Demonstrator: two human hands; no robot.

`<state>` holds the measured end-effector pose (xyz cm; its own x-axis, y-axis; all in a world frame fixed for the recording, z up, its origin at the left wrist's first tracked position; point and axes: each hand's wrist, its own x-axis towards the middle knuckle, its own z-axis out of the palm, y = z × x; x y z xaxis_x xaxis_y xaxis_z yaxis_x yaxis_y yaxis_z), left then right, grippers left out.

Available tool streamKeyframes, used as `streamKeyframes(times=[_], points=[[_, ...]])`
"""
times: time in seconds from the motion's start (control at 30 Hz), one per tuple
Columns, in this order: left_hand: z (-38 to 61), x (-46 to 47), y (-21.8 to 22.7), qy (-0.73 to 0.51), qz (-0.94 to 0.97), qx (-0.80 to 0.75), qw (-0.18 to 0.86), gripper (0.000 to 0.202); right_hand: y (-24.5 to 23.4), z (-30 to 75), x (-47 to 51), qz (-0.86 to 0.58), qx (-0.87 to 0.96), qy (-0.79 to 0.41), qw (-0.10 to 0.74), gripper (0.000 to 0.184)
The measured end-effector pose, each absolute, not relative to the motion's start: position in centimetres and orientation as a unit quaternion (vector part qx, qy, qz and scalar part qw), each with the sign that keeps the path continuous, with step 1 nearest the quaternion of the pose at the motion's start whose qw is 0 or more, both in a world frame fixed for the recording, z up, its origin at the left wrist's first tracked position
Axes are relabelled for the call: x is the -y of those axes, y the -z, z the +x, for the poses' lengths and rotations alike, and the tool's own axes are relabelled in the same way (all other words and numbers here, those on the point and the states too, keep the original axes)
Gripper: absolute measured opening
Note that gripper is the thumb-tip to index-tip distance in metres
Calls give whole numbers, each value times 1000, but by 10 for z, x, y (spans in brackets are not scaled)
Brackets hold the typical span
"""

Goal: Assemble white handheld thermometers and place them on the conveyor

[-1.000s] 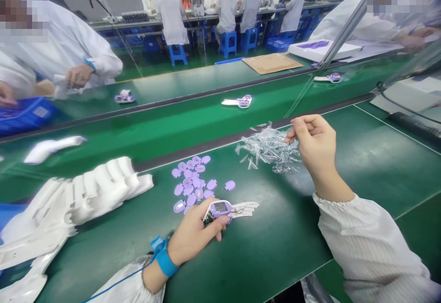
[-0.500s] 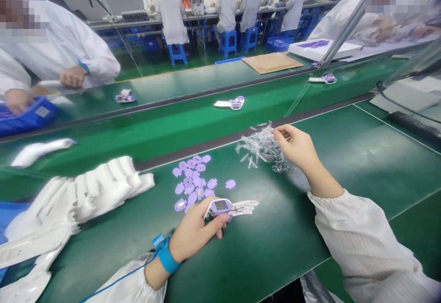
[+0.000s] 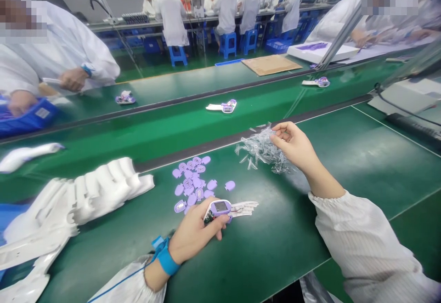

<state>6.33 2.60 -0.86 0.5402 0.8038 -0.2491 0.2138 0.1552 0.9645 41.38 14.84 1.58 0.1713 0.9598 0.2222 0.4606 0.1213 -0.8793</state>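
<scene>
My left hand (image 3: 198, 227) is closed around a white handheld device half-shell (image 3: 220, 207). A purple-framed display faces up on it, with part of a green circuit board and thin wires showing; its ribbed white handle points right. My right hand (image 3: 294, 149) pinches at the upper right edge of a pile of clear plastic pieces (image 3: 260, 144); the exact piece between the fingertips is hard to make out. Several small purple covers (image 3: 198, 181) lie loose on the green table (image 3: 275, 238), just beyond my left hand.
White curved shells (image 3: 103, 185) are stacked at the left. Beyond the table edge runs a green conveyor belt (image 3: 165, 126) carrying partly assembled devices (image 3: 227, 106) and a white shell (image 3: 29, 156). Across it, a co-worker's hand (image 3: 22, 103) is in a blue bin (image 3: 37, 112). Cardboard (image 3: 272, 64) lies opposite.
The devices and the white shell on the belt have shifted left. My right hand has barely moved at the plastic pile, and my left hand keeps its hold on the device.
</scene>
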Motion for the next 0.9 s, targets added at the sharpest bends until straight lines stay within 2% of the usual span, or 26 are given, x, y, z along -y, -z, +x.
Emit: streamKeyframes(times=[0.17, 0.3, 0.37, 0.43, 0.57, 0.7, 0.9], points=[[63, -26, 9, -229, 607, -424, 632, 27, -12, 412, -148, -571, 613, -276, 471, 28], [63, -26, 7, -224, 608, -424, 632, 27, -19, 408, -145, -616, 637, -149, 439, 24], [64, -27, 5, -223, 607, -424, 635, 28, -24, 407, -142, -665, 621, -106, 400, 29], [64, -27, 4, -221, 605, -424, 637, 29, -26, 408, -141, -692, 611, -124, 364, 41], [64, -27, 4, -221, 605, -426, 636, 28, -24, 409, -142, -665, 631, -173, 360, 26], [64, -27, 5, -221, 608, -427, 632, 26, -21, 410, -144, -631, 663, -136, 378, 35], [63, -26, 5, -224, 602, -422, 640, 29, -25, 410, -142, -629, 638, -165, 413, 32]])
